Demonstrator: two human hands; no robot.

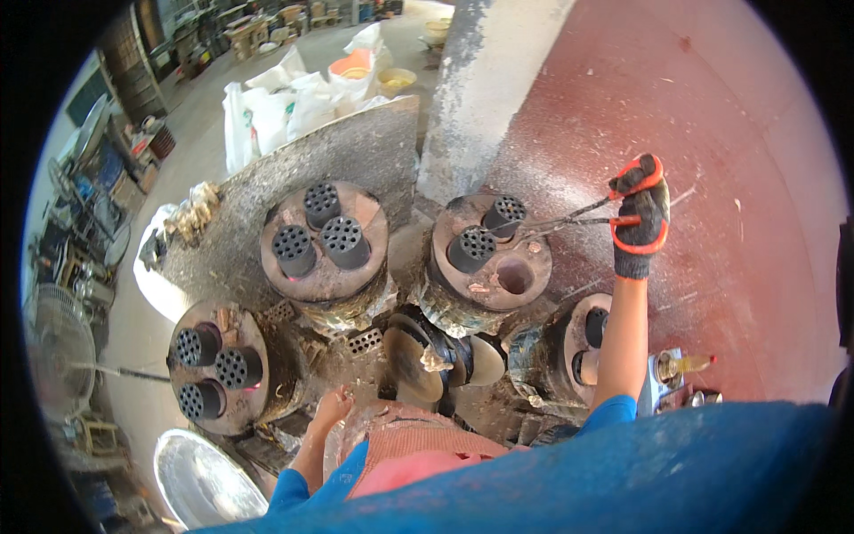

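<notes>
My right hand [642, 214], in a dark glove with orange-red trim, grips the looped handles of long metal tongs [569, 220]. The tongs' thin arms reach left over a round clay stove [480, 289], and their tips come close to a black honeycomb coal briquette [471, 248]; whether they touch it I cannot tell. Behind it a second briquette [505, 215] stands partly out of its hole. An open hole [514, 278] shows at the stove's front right. My bare left hand [333, 408] hangs low before my body, fingers curled, with nothing visible in them.
Around me stand further round stoves, at the back left [325, 258], near left [253, 343] and right [578, 334], with briquettes in them. Metal discs [414, 365] lie between. A metal basin [200, 481] sits at lower left. White sacks [285, 107] stand behind a curved sheet [382, 133].
</notes>
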